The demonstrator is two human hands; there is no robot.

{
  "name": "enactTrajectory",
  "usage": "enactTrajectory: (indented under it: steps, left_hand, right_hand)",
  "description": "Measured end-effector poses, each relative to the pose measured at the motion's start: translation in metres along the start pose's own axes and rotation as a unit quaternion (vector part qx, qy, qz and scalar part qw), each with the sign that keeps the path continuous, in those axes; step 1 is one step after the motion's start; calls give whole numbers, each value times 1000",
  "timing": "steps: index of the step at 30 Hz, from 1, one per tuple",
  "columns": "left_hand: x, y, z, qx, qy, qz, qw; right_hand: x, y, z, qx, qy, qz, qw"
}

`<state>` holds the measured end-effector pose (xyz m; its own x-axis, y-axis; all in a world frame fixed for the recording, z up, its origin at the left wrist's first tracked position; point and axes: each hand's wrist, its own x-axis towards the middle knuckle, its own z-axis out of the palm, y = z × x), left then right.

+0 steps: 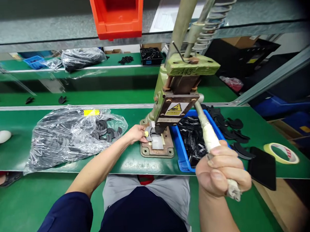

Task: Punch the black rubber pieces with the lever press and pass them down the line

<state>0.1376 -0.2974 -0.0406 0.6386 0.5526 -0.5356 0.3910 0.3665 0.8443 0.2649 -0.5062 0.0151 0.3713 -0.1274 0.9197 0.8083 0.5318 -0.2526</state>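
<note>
A green hand-operated arbor press [160,84] stands on the workbench in the middle of the head view. My right hand [222,171] is wrapped around its lever [208,132], whose grip is bound in pale tape. At the press base [144,152], my left hand [136,133] pinches a small grey curved piece [149,134], directly under the ram. A yellow spot shows at the fingertips; whether it belongs to the piece or to a finger covering, I cannot tell. Just in front lies a whitish plate [157,142] on the base. Part of the curved piece is hidden by my fingers.
To the left lies a clear plastic bag [65,134] of grey curved pieces. A blue bin [182,159] of black parts stands right of the press, near black curved parts [239,135], a dark tablet-like slab [262,168] and a tape roll [294,158]. An orange bin [119,29] hangs overhead.
</note>
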Motion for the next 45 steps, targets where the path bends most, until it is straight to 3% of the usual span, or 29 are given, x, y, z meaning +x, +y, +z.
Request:
enactTrajectory:
  steps: [4,7,9,12,15,17,19,22,25,27,31,37,42,45]
  left_hand:
    - [6,2,-2,-2,-20,4,1000]
    - [11,1,-14,-15,56,43,997]
    - [11,1,-35,-13,132,83,988]
    - [3,0,-83,51,230,128,963]
    - [-15,-2,-127,227,294,112,922]
    - [-27,-4,-139,364,291,91,880]
    - [-38,-6,-136,472,253,76,841]
    - [-51,-11,-116,567,212,47,794]
    - [-62,-18,-97,619,237,19,749]
    - [-66,-22,-92,630,244,9,737]
    - [-67,-27,-95,606,233,1,761]
    - [-61,-30,-113,518,307,51,796]
    - [-56,-36,-130,320,358,120,869]
    - [-57,-38,-136,183,351,154,905]
  right_hand:
    - [0,0,-3,-7,-4,2,1000]
    - [0,1,-7,-8,-8,10,1000]
    - [0,4,-8,-1,-6,4,1000]
    - [-2,9,-7,15,21,-16,1000]
    - [-3,11,-2,20,54,-2,998]
    - [-3,12,1,32,61,-5,998]
    - [-2,11,2,49,56,-21,997]
    - [0,7,3,40,40,-18,998]
    - [0,-1,2,16,22,15,1000]
    - [0,-6,1,11,15,31,999]
    - [-1,-10,-4,10,-2,53,999]
    - [0,-10,-11,8,-38,74,996]
    - [0,-11,-13,17,-50,67,996]
    - [-1,-11,-15,18,-60,74,995]
